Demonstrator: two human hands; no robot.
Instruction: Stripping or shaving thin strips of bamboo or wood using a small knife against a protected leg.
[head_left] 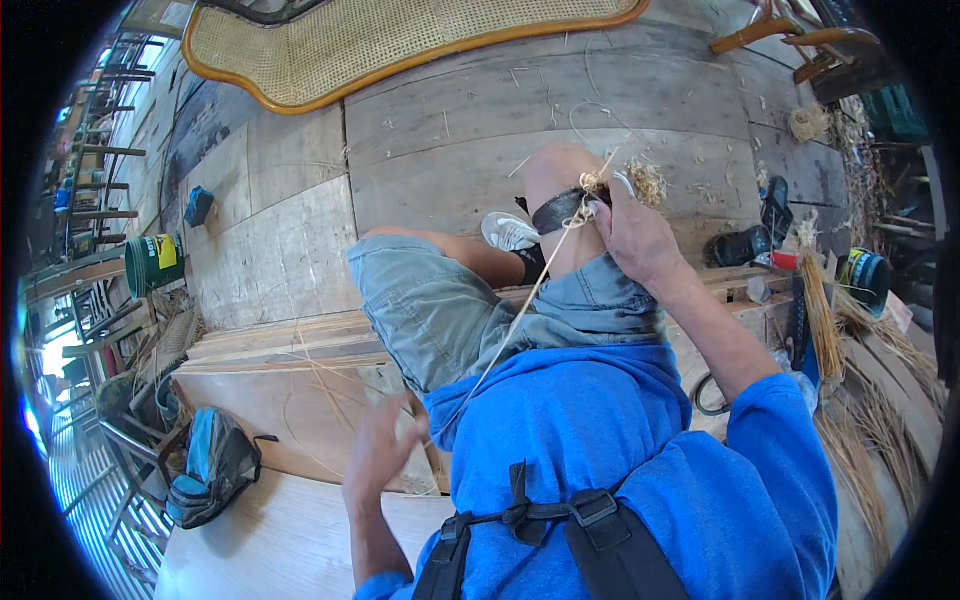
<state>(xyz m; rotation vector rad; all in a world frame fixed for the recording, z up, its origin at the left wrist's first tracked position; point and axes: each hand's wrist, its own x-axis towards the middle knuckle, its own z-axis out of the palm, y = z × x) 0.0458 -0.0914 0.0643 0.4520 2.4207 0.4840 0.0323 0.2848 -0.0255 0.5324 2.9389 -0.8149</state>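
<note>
My right hand (640, 235) is closed at my raised right knee, its fingers pressed on a thin pale rattan strip (530, 300). A curly tangle of shavings (590, 185) clings by the fingertips. Beside them shows a small shiny edge, perhaps a blade, mostly hidden by the hand. Around the knee sits a dark band (555, 212), under the strip. From there the strip slopes down over my shorts (440, 310) to the left side of my blue shirt. My left hand (380, 445), slightly blurred, is near its lower end, thumb and fingers apart; no grip on it is visible.
A cane-woven panel with a wooden rim (400, 55) lies ahead. Pale shavings (648, 183) dot the plank floor beyond my knee. Rattan bundles (820, 310), dark sandals (745, 245) and a green tub (865, 278) are at right. A backpack (215, 465) and green bucket (153, 265) stand left.
</note>
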